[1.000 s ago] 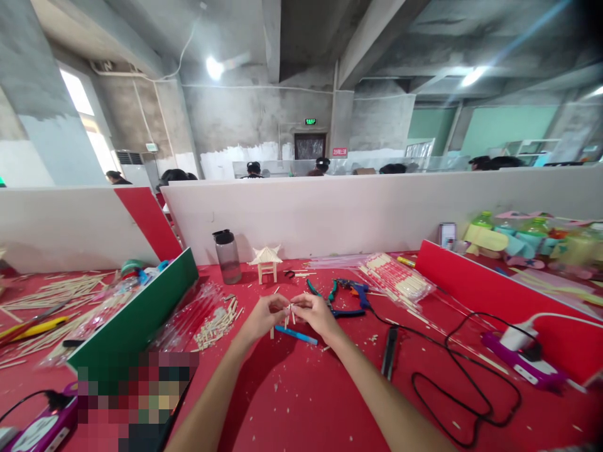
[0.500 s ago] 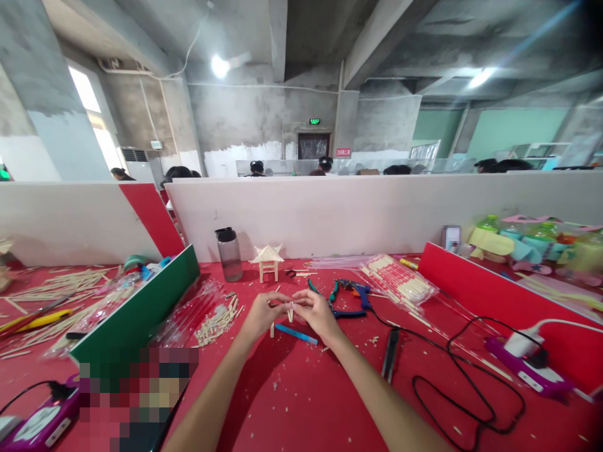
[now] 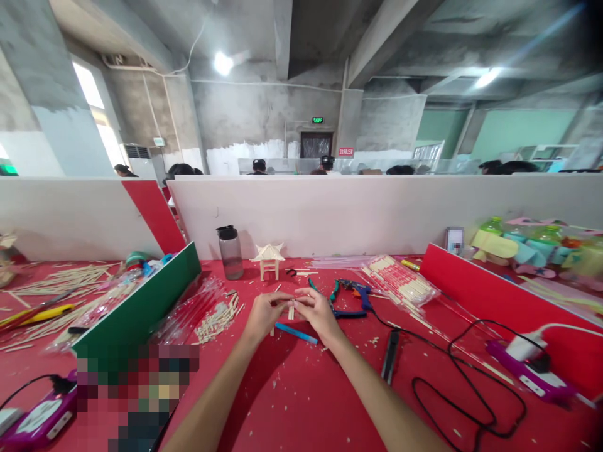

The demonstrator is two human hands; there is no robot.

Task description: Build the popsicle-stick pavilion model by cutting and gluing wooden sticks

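Observation:
Both hands meet above the red tabletop, fingertips pinched together. Small pale wooden stick pieces (image 3: 291,312) show just below the fingertips, between my left hand (image 3: 264,314) and my right hand (image 3: 316,312). How the pieces are joined is hidden by the fingers. Beneath my hands lies a blue strip (image 3: 296,333), and a short stick (image 3: 272,331) shows under the left fingers. Behind them stands a little pavilion model (image 3: 269,262) made of sticks, with a pointed roof. Pliers with green and dark handles (image 3: 333,292) lie just past my right hand.
A water bottle (image 3: 230,253) stands beside the pavilion. Cut stick pieces (image 3: 219,320) are heaped to the left. At right are a blue glue gun (image 3: 363,295), packed sticks (image 3: 400,278), a black cutter (image 3: 390,356), a looping cable and a purple power strip (image 3: 532,370). Green and red dividers flank the space.
My hands stay nearly in place, fingertips together. The stick pieces below them have turned slightly and now hang straighter. The camera view has shifted a little.

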